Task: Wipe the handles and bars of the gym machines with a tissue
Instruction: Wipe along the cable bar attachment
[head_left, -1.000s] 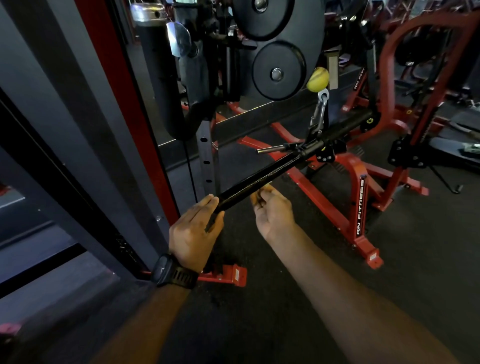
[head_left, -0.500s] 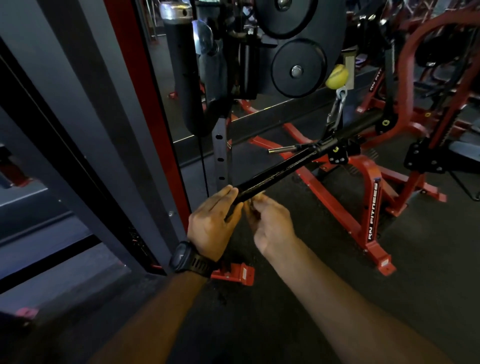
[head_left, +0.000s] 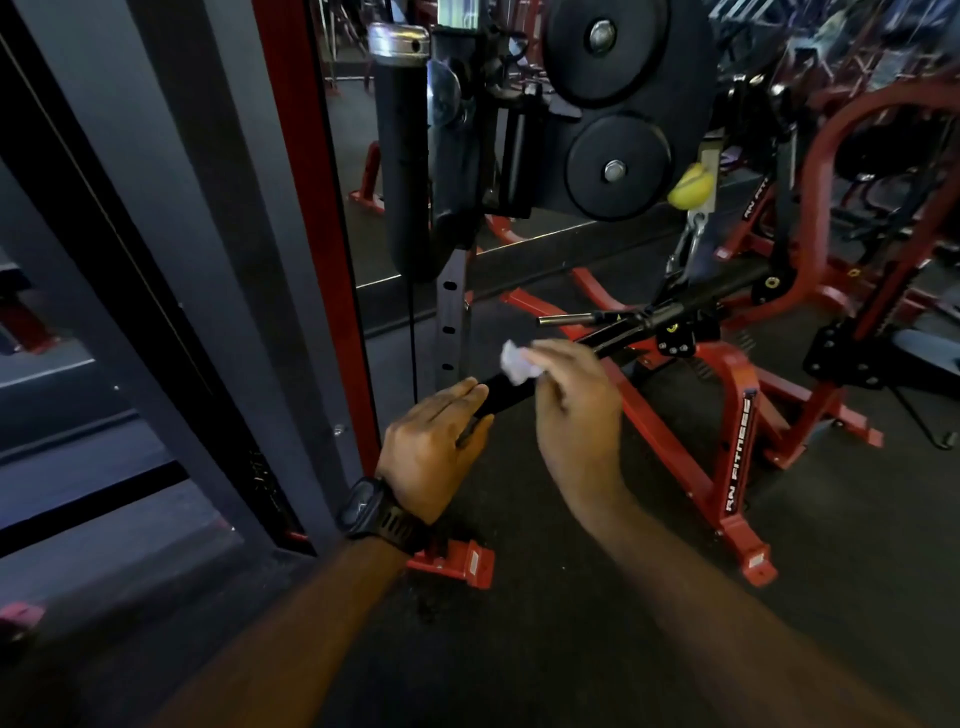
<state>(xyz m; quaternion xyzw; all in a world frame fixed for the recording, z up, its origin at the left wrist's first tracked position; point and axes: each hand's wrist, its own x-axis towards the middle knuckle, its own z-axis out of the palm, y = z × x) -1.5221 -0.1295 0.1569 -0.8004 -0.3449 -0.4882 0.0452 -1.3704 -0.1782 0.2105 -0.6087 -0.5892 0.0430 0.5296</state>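
Note:
A long black bar hangs from a metal clip under a yellow ball and slants down toward me. My left hand, with a black watch on the wrist, grips the bar's near end. My right hand is over the bar just beyond the left one and pinches a small crumpled white tissue against the top of the bar. The stretch of bar under my right hand is hidden.
A red machine frame marked RN FITNESS stands on the dark floor to the right. Black weight plates and a black padded roller hang ahead. A grey and red post with a mirror stands at the left.
My right hand has come up from beneath the bar to its top, and the white tissue now shows at its fingertips. The left hand kept its grip on the bar's end.

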